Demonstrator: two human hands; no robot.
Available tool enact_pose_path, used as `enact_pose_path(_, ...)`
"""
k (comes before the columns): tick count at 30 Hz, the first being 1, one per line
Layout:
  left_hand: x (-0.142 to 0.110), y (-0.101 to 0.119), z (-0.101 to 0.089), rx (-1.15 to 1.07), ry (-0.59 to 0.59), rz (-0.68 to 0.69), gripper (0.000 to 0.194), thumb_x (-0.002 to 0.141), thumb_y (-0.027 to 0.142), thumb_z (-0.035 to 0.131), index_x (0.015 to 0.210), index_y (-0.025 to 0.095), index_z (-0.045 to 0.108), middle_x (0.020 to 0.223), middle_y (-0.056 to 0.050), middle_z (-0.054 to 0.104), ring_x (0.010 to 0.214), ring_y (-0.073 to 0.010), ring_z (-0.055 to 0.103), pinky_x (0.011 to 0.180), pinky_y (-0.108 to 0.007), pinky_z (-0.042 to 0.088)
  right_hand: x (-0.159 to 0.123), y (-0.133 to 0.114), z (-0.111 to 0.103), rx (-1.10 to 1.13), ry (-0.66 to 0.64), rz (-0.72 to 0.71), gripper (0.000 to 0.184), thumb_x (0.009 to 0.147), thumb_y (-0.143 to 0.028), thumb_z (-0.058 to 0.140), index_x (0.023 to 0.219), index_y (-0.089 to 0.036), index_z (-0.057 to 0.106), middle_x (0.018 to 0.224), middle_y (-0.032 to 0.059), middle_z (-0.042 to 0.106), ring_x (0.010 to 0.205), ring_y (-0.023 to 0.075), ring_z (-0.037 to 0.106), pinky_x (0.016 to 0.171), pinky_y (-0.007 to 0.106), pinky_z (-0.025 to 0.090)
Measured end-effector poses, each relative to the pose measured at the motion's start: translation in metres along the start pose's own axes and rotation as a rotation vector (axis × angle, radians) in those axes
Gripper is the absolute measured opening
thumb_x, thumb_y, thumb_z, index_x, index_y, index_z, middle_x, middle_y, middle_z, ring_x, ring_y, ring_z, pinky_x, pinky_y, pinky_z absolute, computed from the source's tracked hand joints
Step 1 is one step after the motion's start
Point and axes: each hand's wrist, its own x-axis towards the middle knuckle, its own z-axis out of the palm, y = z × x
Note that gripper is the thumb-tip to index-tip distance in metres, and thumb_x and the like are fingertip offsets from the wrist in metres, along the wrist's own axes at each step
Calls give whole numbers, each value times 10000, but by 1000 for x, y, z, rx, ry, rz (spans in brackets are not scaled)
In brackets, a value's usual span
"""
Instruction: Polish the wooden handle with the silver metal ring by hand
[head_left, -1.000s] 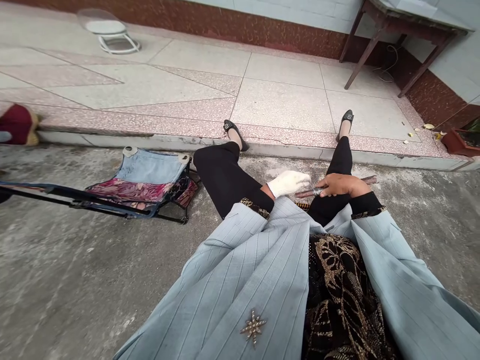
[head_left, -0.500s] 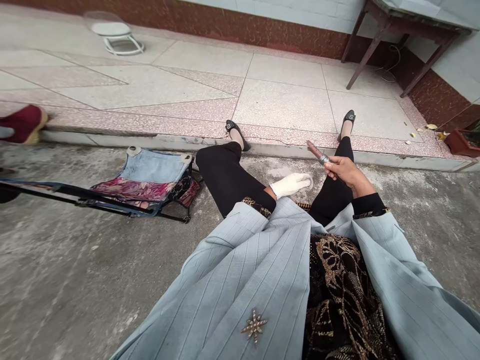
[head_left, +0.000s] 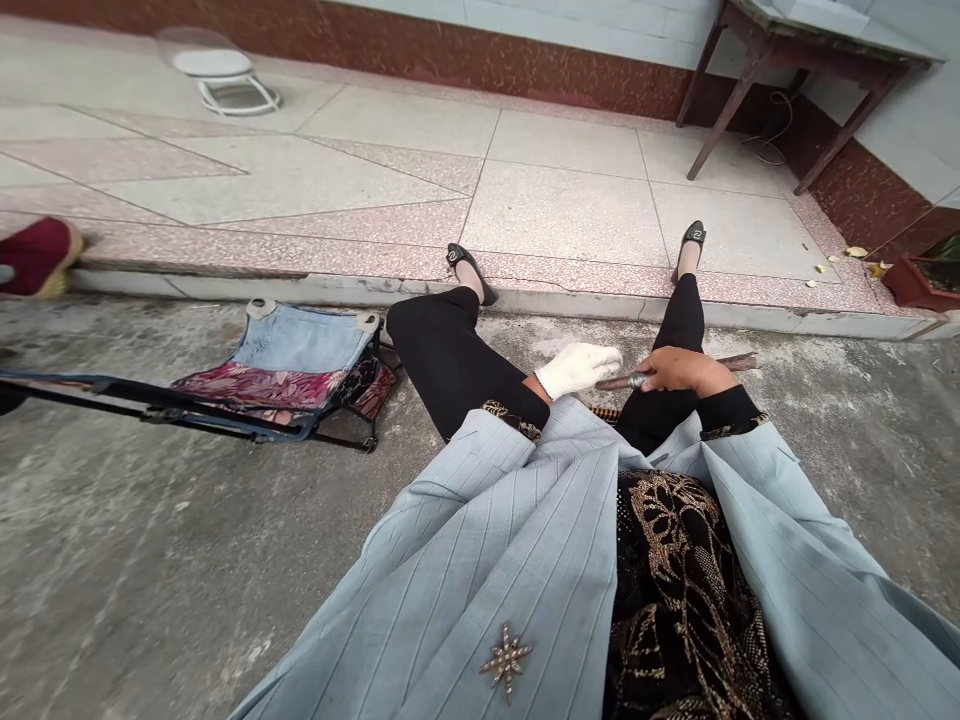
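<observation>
My right hand (head_left: 679, 370), bare, is closed around a thin brown stick (head_left: 735, 361). The stick lies roughly level across my lap, one end pointing left and the other showing past my wrist on the right. Silvery wire (head_left: 637, 381) is wound around it just left of my fingers. My left hand (head_left: 576, 370) wears a white knitted glove, and its fingers are curled together by the stick's left tip. Whatever sits in those gloved fingers is hidden, and whether they touch the stick is unclear.
A folding chair (head_left: 289, 340) with blue and red-patterned fabric stands on the concrete to the left. Ahead runs a low tiled step (head_left: 555, 295) under my feet. Beyond are a white stool (head_left: 225, 80), a wooden table (head_left: 817, 50) and a planter (head_left: 922, 285). Another person's red shoe (head_left: 37, 255) shows at far left.
My right hand has turned the stick from pointing up and away to lying level, its wire-wound part now toward my left hand. The grey ring at the gloved fingertips no longer shows.
</observation>
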Motion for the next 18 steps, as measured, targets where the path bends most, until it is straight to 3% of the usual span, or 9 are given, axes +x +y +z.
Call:
enact_pose_path(3,2,-3,-1,-283,-5,18,279,951,320,460,1013,172,688,964,-40,717,865,-158,638,786,-246,437,-9,9,-10,158,-103,-112,505,729,-446,761,1173,-206,745,760,33,721,661,159,614,613,271,482)
enact_pose_path(5,2,-4,0,-482,8,-14,287,947,326,456,969,144,677,895,-38,699,793,-142,623,748,-243,446,-16,12,-17,410,-118,-177,592,742,-483,735,1255,-191,700,706,3,679,584,120,564,562,247,459)
enact_pose_path(8,1,-2,0,-631,43,-93,309,953,359,440,896,138,649,725,2,618,612,-103,524,620,-225,401,-19,7,-20,864,88,-163,624,762,-491,722,1275,-140,667,634,-25,586,516,86,482,492,217,394)
enact_pose_path(11,0,3,0,-654,12,-35,304,958,366,434,891,151,638,710,22,582,599,-89,483,619,-217,382,-13,-4,-13,1114,309,-83,530,744,-478,742,1135,-123,695,624,-29,535,500,74,440,467,211,344)
enact_pose_path(15,-1,6,0,-516,-55,12,331,968,396,422,920,160,648,760,14,603,673,-108,521,689,-228,398,2,-11,-1,1064,374,28,416,766,-439,707,1058,-143,693,604,-28,505,482,84,397,460,225,321)
enact_pose_path(18,-1,5,2,-390,-34,-16,344,979,399,399,968,163,649,804,-3,634,732,-134,559,724,-240,411,6,-8,2,680,401,135,350,842,-345,613,1122,-155,703,637,-3,549,539,117,459,528,247,360)
